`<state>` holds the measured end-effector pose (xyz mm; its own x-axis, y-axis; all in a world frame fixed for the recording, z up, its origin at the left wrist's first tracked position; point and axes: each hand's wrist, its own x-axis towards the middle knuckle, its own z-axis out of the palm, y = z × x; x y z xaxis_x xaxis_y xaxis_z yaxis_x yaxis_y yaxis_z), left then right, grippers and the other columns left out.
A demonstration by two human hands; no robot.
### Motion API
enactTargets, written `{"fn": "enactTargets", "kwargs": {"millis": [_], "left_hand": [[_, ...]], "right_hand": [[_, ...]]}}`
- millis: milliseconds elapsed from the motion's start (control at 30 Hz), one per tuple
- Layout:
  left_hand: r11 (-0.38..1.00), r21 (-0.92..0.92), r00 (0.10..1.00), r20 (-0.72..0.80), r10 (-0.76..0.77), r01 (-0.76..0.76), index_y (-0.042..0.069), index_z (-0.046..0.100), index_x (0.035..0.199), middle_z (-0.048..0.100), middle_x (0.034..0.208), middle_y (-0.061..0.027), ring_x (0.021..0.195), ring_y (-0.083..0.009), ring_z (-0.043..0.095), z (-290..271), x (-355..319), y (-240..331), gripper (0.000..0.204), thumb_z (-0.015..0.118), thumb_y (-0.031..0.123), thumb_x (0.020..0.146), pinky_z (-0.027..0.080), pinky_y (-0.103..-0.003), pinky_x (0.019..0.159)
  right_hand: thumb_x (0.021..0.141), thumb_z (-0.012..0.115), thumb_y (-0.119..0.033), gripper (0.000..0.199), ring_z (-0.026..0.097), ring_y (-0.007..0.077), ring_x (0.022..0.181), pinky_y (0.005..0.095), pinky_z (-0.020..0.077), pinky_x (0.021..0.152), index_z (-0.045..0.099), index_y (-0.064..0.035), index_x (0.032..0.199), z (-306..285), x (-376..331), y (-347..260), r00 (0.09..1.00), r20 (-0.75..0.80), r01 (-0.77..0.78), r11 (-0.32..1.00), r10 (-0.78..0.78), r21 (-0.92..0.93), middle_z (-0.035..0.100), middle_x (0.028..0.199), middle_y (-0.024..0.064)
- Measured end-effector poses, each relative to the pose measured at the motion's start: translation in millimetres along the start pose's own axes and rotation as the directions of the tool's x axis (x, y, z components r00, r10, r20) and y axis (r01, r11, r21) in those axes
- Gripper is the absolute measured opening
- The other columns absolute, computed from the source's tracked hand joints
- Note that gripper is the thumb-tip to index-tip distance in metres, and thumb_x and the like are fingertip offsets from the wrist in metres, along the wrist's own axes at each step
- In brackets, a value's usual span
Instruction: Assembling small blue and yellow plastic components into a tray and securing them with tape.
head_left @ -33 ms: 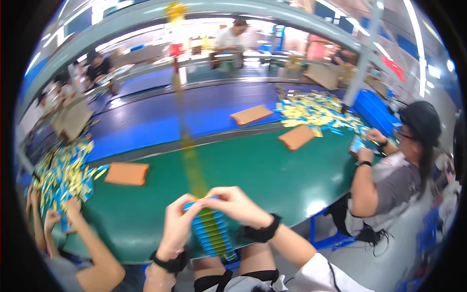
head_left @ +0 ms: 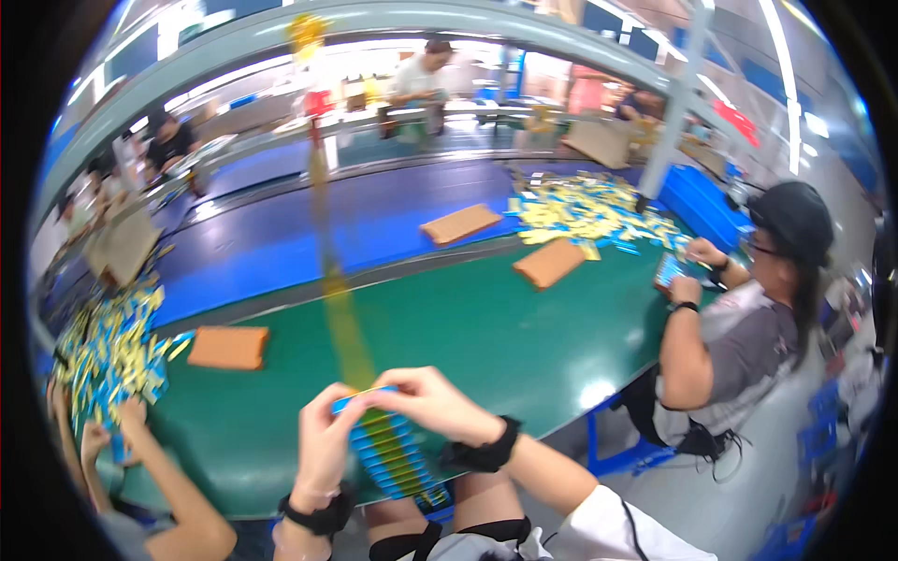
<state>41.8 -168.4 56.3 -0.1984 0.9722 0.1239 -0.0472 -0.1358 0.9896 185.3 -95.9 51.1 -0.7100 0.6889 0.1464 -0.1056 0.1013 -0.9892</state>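
A ladder-like row of blue pieces with a yellow band down its middle (head_left: 385, 451) hangs over the near edge of the green table, above my lap. At its top end, my left hand (head_left: 323, 435) is closed in a pinch on the left side. My right hand (head_left: 428, 404) pinches the same end from the right, its fingertips close to the left thumb. A blurred yellow strip (head_left: 337, 313) stretches from the hands up toward a yellow bundle (head_left: 307, 35) overhead. Exactly where strip and blue pieces join is hidden by my fingers.
An orange block (head_left: 228, 347) lies left on the green table (head_left: 449, 327); another (head_left: 550, 263) lies farther right, a third (head_left: 460, 225) on the blue belt (head_left: 253, 266). Blue and yellow piles (head_left: 112, 351) (head_left: 585, 210) flank me. Co-workers' hands (head_left: 131, 421) (head_left: 690, 271) are busy on both sides.
The whole view has shifted slightly, so most things appear farther left. Both hands keep their pinch on the top of the blue row.
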Motion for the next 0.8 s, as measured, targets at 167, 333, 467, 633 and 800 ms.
{"fn": "enactTargets", "kwargs": {"millis": [167,333,467,633,800], "left_hand": [[0.998,-0.042,0.999,-0.021,-0.048,0.047,0.002,0.053,0.072,0.048,0.067,0.0042,0.063,-0.003,0.041,7.9,-8.9,-23.6,0.007,0.057,0.006,0.077,0.031,-0.017,0.054],[0.991,0.06,0.98,0.151,-0.126,0.118,0.001,0.053,0.078,0.049,0.071,0.0023,0.068,-0.0052,0.043,11.4,-75.2,-36.9,0.005,0.056,0.005,0.079,0.034,-0.018,0.061],[0.972,0.027,0.941,0.249,-0.231,0.232,0.002,0.053,0.076,0.046,0.069,0.0043,0.062,-0.004,0.038,10.3,-96.5,-51.1,0.005,0.056,0.004,0.079,0.03,-0.017,0.055],[0.975,0.17,0.907,0.37,-0.2,0.145,0.0,0.055,0.078,0.05,0.07,0.0021,0.064,-0.0056,0.043,-9.1,-76.3,-52.5,0.004,0.056,0.004,0.079,0.035,-0.019,0.057],[0.974,0.202,0.895,0.409,-0.18,0.103,-0.002,0.058,0.078,0.056,0.07,-0.0028,0.065,-0.0081,0.049,-4.0,-69.4,-55.1,0.008,0.058,0.005,0.077,0.04,-0.021,0.059]], "right_hand": [[0.084,0.053,-0.017,0.016,0.045,0.002,0.069,0.0182,0.0373,0.06,0.055,-0.0013,0.084,5.6,-18.4,37.8,0.998,-0.055,0.049,0.973,-0.037,0.227,0.052,0.073,-0.0034],[0.085,0.053,-0.019,0.019,0.04,0.0029,0.07,0.0193,0.0346,0.06,0.053,0.0,0.081,22.6,-89.5,46.3,0.995,0.055,-0.096,0.968,0.086,0.232,0.047,0.071,-0.0036],[0.084,0.053,-0.017,0.018,0.045,0.0052,0.073,0.0204,0.0382,0.068,0.053,0.0005,0.081,24.8,-114.0,63.2,0.988,0.131,-0.102,0.983,0.081,0.155,0.051,0.078,-0.0006],[0.081,0.057,-0.017,0.019,0.045,0.0065,0.067,0.0207,0.0369,0.06,0.053,0.0007,0.075,5.7,-85.6,50.4,0.949,0.31,-0.058,0.998,0.051,0.015,0.049,0.074,0.0007],[0.078,0.059,-0.014,0.018,0.047,0.0103,0.068,0.0229,0.0372,0.061,0.052,0.0008,0.07,-4.3,-72.9,69.4,0.918,0.392,0.044,0.998,-0.062,0.055,0.05,0.074,0.0027]]}}
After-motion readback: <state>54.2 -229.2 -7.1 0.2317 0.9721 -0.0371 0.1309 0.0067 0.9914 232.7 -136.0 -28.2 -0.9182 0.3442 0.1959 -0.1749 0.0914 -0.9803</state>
